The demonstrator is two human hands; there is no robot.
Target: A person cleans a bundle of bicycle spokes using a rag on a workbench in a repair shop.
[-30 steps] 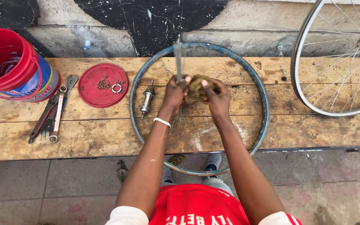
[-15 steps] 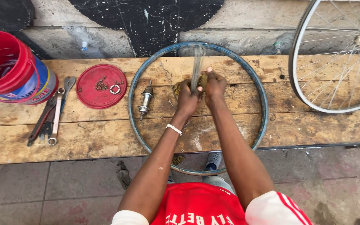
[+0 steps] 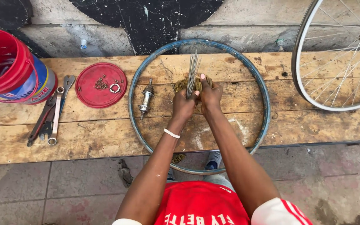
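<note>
Seen from the head camera, looking down: a person in a red shirt stands at a worn wooden counter [image 3: 84,137] set against a wall. Both hands meet inside a bare blue wheel rim [image 3: 263,104] that lies flat on the counter and hangs over its near edge. The left hand [image 3: 183,106] has its grip closed around a bundle of thin metal spokes [image 3: 192,71], which fan out away from the person. The right hand [image 3: 210,95], touching the left, has its grip closed on a dirty brown rag [image 3: 182,84] pressed against the spokes. Just left of the hands, still inside the rim, lies a metal hub [image 3: 146,98]. Further left, a red lid [image 3: 101,85] holds small metal parts, a few wrenches [image 3: 51,116] lie side by side, and a red bucket [image 3: 9,68] stands at the far left. A complete spoked wheel [image 3: 338,54] rests at the right end of the counter.
</note>
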